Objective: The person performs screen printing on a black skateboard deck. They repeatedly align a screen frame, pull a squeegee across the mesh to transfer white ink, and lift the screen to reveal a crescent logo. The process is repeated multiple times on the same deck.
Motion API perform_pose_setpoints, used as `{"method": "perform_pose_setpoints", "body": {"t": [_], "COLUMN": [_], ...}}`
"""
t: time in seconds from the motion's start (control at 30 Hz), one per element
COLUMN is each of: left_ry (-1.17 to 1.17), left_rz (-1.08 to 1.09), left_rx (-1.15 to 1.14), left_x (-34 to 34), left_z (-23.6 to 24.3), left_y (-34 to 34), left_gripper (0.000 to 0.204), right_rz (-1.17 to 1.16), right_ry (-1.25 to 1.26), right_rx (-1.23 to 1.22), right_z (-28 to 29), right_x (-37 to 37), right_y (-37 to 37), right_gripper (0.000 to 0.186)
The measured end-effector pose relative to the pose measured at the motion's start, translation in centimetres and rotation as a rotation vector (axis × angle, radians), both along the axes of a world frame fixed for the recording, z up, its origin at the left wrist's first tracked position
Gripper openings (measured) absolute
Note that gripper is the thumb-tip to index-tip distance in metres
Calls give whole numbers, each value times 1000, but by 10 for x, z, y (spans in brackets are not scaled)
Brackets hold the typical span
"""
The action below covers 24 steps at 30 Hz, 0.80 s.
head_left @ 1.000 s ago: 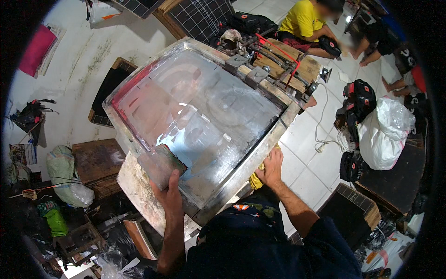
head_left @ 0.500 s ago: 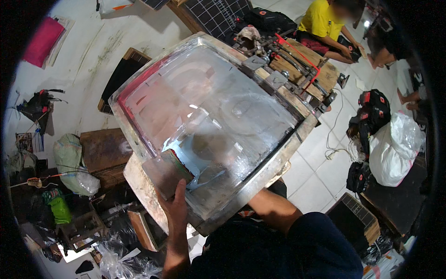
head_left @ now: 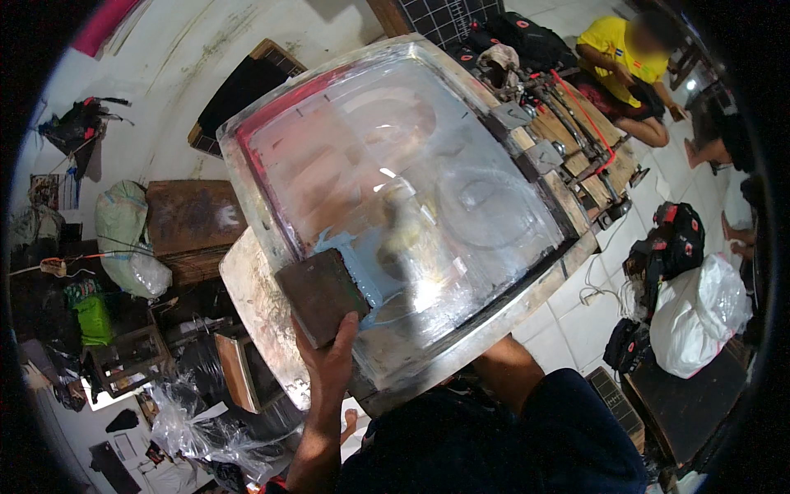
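The stretched screen (head_left: 494,235) looks smooth and translucent, glossy where light strikes it; its frame (head_left: 527,317) is worn, scuffed and dull. Blue paste (head_left: 374,276) on it shines wetly beside the matt, dark block (head_left: 319,295). The pale board (head_left: 259,300) beneath looks rough and stained. The brown box (head_left: 193,216) is scuffed wood, the white bag (head_left: 691,317) crinkled, shiny plastic, the floor tiles (head_left: 550,354) smooth, the dark sleeve (head_left: 568,428) matt cloth.

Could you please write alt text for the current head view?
A person's left hand holds a flat, dark squeegee against light-blue ink on a screen-printing frame; the right hand is hidden beneath, only its forearm showing. At upper right, another person in yellow sits on the tiled floor.
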<state>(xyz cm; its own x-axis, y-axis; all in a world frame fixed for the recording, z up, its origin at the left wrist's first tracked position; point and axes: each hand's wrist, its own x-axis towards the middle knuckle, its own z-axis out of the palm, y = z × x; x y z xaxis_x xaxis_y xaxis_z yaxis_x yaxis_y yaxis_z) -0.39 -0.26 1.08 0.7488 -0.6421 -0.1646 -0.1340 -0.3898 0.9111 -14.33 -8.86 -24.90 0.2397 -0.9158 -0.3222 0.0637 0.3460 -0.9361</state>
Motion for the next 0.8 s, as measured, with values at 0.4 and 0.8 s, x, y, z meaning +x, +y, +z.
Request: {"method": "perform_pose_setpoints", "body": {"t": [0.4, 0.8], "left_ry": [82, 62], "left_rz": [-28, 5], "left_rx": [-64, -26], "left_x": [8, 10], "left_z": [-16, -29], "left_y": [5, 8], "left_gripper": [69, 86], "right_rz": [-118, -188], "right_ry": [-66, -85], "right_rx": [89, 67], "right_z": [12, 32], "right_x": [13, 31], "right_y": [-51, -21], "right_gripper": [44, 44]}}
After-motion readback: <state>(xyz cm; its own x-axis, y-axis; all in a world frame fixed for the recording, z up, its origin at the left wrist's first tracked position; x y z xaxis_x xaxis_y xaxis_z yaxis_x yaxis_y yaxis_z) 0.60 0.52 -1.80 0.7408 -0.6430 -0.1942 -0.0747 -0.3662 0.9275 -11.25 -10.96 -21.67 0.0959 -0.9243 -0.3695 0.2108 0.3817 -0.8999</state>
